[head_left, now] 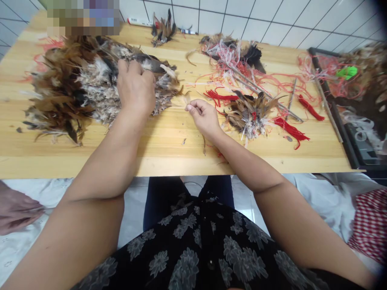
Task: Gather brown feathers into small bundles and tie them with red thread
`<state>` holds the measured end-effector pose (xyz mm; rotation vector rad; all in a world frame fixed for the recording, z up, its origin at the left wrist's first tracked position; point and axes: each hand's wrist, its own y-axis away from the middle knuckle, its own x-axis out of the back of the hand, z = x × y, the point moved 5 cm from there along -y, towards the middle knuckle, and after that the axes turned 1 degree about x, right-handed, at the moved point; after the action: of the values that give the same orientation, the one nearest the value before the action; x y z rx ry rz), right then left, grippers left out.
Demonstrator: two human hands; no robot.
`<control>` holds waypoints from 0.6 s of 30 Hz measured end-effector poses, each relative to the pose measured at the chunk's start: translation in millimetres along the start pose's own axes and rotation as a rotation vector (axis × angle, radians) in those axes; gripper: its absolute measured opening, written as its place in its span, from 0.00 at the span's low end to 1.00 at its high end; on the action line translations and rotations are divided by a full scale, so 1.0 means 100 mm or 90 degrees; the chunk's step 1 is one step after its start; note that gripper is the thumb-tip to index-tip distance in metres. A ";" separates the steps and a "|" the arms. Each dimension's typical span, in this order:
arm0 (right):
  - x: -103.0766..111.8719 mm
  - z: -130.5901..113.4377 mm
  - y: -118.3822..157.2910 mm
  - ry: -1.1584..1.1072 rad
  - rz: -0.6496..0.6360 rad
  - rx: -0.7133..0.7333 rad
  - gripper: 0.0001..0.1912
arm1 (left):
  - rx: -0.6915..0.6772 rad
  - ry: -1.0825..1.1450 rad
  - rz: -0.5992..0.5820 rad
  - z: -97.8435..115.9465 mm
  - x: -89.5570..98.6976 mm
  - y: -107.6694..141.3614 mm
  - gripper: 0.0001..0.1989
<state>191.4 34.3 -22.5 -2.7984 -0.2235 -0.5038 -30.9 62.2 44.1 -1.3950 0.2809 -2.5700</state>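
on my view, the left hand [136, 86] rests on the big heap of brown, grey and cream feathers [99, 86] on the left part of the pale wooden table [169, 157]. its fingers bend down into the plumage, and i cannot tell whether they grip anything. i see the right hand [204, 117] narrowed to a pinch, thumb against fingertip, on a small wispy tan feather [187, 98], just beside the heap's right edge. near that hand, on its right, i make out a brown feather bundle [250, 114] with white strips, lying between bright red cord tassels [292, 131]. behind the bundle, thin grey rods [256, 88] lie among tangled pink and white plastic strands [225, 56].
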 end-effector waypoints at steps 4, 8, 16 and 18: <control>0.07 0.07 -0.06 0.051 0.028 -0.024 0.26 | -0.045 0.126 0.033 -0.01 0.00 -0.02 0.24; 0.15 0.11 -0.07 0.026 0.046 -0.036 0.29 | -0.088 0.135 0.095 0.00 0.05 0.01 0.23; 0.11 -0.01 0.05 -0.030 0.041 -0.024 0.41 | -0.023 0.190 0.152 -0.33 0.04 -0.11 0.25; 0.08 -0.03 0.07 -0.048 0.031 -0.023 0.43 | -0.039 0.280 0.144 -0.40 -0.02 -0.10 0.23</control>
<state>198.9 27.3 -18.5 -2.8531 -0.1635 -0.3950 -64.1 75.4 23.6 -0.7447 0.5516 -2.6616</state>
